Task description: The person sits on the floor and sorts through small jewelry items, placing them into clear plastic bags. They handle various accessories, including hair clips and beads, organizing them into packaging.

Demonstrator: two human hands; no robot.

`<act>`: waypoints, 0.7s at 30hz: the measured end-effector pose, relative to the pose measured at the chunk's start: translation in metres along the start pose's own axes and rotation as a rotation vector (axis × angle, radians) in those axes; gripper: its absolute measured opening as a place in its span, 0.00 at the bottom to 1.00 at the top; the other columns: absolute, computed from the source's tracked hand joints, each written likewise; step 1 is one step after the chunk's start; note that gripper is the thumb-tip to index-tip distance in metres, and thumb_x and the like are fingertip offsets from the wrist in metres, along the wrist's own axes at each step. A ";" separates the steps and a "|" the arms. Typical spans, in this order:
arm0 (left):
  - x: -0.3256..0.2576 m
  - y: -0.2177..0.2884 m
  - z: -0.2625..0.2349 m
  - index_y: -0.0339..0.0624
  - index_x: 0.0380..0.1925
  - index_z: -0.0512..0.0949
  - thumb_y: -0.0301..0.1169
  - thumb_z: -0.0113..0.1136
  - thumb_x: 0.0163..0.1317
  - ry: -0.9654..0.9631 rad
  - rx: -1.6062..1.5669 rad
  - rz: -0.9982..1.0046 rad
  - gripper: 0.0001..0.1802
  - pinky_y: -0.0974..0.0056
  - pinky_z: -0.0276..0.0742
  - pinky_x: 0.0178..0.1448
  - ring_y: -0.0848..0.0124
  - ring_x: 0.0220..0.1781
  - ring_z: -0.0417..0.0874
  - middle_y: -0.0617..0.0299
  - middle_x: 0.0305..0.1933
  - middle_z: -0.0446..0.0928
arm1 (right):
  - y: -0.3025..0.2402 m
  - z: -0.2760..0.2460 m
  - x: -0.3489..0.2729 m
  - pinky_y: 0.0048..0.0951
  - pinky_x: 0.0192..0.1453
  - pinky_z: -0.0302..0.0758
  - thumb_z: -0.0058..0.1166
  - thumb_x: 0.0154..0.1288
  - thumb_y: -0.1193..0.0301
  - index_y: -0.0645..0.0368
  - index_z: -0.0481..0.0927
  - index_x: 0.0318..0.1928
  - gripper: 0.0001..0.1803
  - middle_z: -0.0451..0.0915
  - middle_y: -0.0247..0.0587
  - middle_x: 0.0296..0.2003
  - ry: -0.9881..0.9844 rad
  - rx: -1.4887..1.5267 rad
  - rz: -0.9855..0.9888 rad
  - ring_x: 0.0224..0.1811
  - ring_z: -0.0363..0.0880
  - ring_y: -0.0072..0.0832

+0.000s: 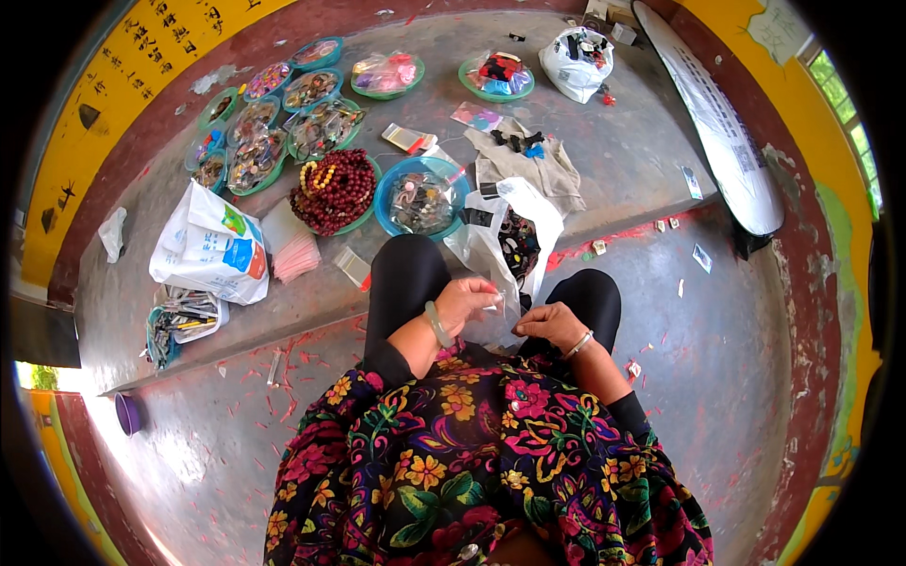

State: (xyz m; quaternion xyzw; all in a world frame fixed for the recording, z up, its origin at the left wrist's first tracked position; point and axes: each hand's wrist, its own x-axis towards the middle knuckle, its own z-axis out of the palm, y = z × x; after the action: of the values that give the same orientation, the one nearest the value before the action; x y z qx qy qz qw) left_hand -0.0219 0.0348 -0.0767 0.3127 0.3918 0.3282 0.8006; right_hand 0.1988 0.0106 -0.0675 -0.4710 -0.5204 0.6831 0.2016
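Note:
Above my lap, my left hand (465, 304) is closed in a pinch on a thin clear plastic bag (498, 325), which hangs between my hands. My right hand (557, 326) is close beside it, thumb and fingers pressed together; whatever is at its fingertips is too small to make out. Just beyond my hands, a white plastic carrier bag (547, 224) stands gaping between my knees. Dark, shiny small pieces (518, 247) fill it. A blue basin (384, 200) holding small packaged items (422, 203) is to its left.
Dark red bead strings (332, 193) pile up beyond my left knee. Several small basins of packets stand behind them. A white printed bag (209, 247) and a container of pens or similar sticks (189, 316) lie left. A grey cloth (528, 170) and a long silver board (713, 123) lie right.

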 end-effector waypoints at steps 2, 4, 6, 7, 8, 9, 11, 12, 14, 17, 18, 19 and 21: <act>-0.001 0.000 -0.001 0.40 0.28 0.75 0.28 0.59 0.52 -0.035 0.108 -0.005 0.05 0.75 0.68 0.27 0.76 0.30 0.79 0.63 0.27 0.77 | -0.006 0.005 -0.001 0.19 0.35 0.71 0.56 0.55 0.72 0.65 0.81 0.32 0.08 0.80 0.34 0.26 0.076 -0.095 -0.030 0.28 0.75 0.17; -0.002 -0.001 0.000 0.39 0.28 0.75 0.28 0.59 0.52 -0.058 0.212 0.004 0.05 0.75 0.68 0.27 0.76 0.30 0.79 0.64 0.27 0.77 | -0.009 0.010 -0.001 0.19 0.34 0.71 0.55 0.56 0.71 0.65 0.81 0.32 0.08 0.80 0.33 0.25 0.124 -0.151 -0.070 0.27 0.74 0.17; -0.002 -0.002 0.000 0.39 0.28 0.75 0.29 0.59 0.52 -0.067 0.311 0.028 0.06 0.75 0.67 0.26 0.76 0.30 0.79 0.64 0.27 0.77 | -0.010 0.012 0.000 0.18 0.33 0.71 0.55 0.56 0.71 0.65 0.81 0.31 0.09 0.80 0.33 0.25 0.140 -0.171 -0.121 0.26 0.73 0.16; -0.001 -0.003 -0.001 0.39 0.29 0.76 0.28 0.59 0.52 -0.081 0.318 0.025 0.06 0.75 0.68 0.26 0.75 0.31 0.80 0.63 0.28 0.78 | -0.013 0.014 0.000 0.19 0.33 0.71 0.56 0.55 0.71 0.65 0.81 0.31 0.08 0.80 0.35 0.25 0.162 -0.172 -0.113 0.26 0.74 0.17; 0.000 -0.005 -0.003 0.39 0.30 0.76 0.28 0.59 0.52 -0.094 0.326 0.022 0.06 0.76 0.69 0.26 0.75 0.31 0.80 0.62 0.29 0.78 | -0.017 0.017 -0.002 0.19 0.33 0.71 0.56 0.54 0.72 0.65 0.81 0.30 0.08 0.80 0.36 0.24 0.184 -0.173 -0.105 0.26 0.74 0.18; 0.000 -0.004 -0.003 0.38 0.31 0.76 0.27 0.59 0.52 -0.107 0.332 0.020 0.06 0.76 0.70 0.25 0.74 0.32 0.80 0.62 0.29 0.79 | -0.020 0.018 -0.003 0.20 0.33 0.71 0.57 0.54 0.72 0.65 0.81 0.30 0.08 0.80 0.37 0.24 0.206 -0.175 -0.097 0.26 0.75 0.18; -0.002 0.000 -0.001 0.39 0.32 0.76 0.27 0.59 0.53 -0.074 0.177 -0.054 0.07 0.75 0.70 0.26 0.74 0.34 0.80 0.62 0.32 0.78 | -0.013 0.017 0.001 0.20 0.33 0.71 0.57 0.54 0.72 0.66 0.81 0.29 0.08 0.80 0.37 0.24 0.277 -0.132 -0.161 0.26 0.75 0.18; -0.004 0.002 0.000 0.39 0.33 0.75 0.27 0.59 0.53 -0.056 0.099 -0.090 0.07 0.75 0.70 0.27 0.74 0.35 0.80 0.62 0.33 0.78 | -0.010 0.018 0.002 0.19 0.33 0.71 0.57 0.53 0.72 0.66 0.81 0.28 0.08 0.80 0.38 0.24 0.311 -0.111 -0.194 0.26 0.75 0.17; -0.005 0.006 0.002 0.39 0.33 0.75 0.27 0.59 0.53 -0.063 -0.002 -0.155 0.08 0.74 0.73 0.29 0.73 0.38 0.80 0.61 0.34 0.78 | -0.009 0.019 0.002 0.22 0.33 0.72 0.58 0.52 0.72 0.65 0.81 0.27 0.08 0.80 0.39 0.23 0.330 -0.132 -0.195 0.26 0.76 0.22; -0.005 0.001 0.001 0.38 0.33 0.74 0.26 0.58 0.53 -0.045 -0.100 -0.158 0.08 0.72 0.75 0.33 0.71 0.37 0.80 0.60 0.33 0.77 | -0.009 0.021 0.003 0.27 0.34 0.73 0.59 0.49 0.71 0.62 0.80 0.30 0.08 0.79 0.42 0.24 0.412 -0.445 -0.350 0.27 0.77 0.31; -0.003 -0.003 0.000 0.37 0.33 0.74 0.26 0.58 0.54 -0.035 -0.123 -0.144 0.07 0.72 0.76 0.34 0.70 0.37 0.81 0.60 0.33 0.77 | -0.013 0.023 0.003 0.29 0.35 0.73 0.59 0.49 0.71 0.61 0.80 0.31 0.09 0.78 0.42 0.24 0.448 -0.596 -0.427 0.27 0.78 0.35; 0.000 -0.008 -0.002 0.37 0.33 0.74 0.26 0.58 0.54 -0.017 -0.112 -0.105 0.07 0.71 0.76 0.35 0.70 0.35 0.81 0.60 0.32 0.77 | -0.018 0.026 0.002 0.30 0.36 0.73 0.59 0.48 0.71 0.59 0.79 0.34 0.10 0.78 0.43 0.25 0.518 -0.667 -0.486 0.28 0.77 0.38; 0.006 -0.017 -0.005 0.36 0.32 0.74 0.26 0.57 0.54 0.019 -0.092 -0.026 0.06 0.71 0.77 0.37 0.70 0.32 0.81 0.59 0.31 0.77 | -0.036 0.031 -0.002 0.34 0.39 0.73 0.58 0.46 0.71 0.56 0.78 0.38 0.15 0.77 0.43 0.26 0.658 -0.808 -0.607 0.30 0.76 0.42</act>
State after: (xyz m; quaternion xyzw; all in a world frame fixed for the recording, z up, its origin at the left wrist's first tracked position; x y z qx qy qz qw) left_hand -0.0182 0.0301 -0.0947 0.2674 0.3880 0.3386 0.8145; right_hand 0.1655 0.0065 -0.0335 -0.5276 -0.7602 0.1614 0.3430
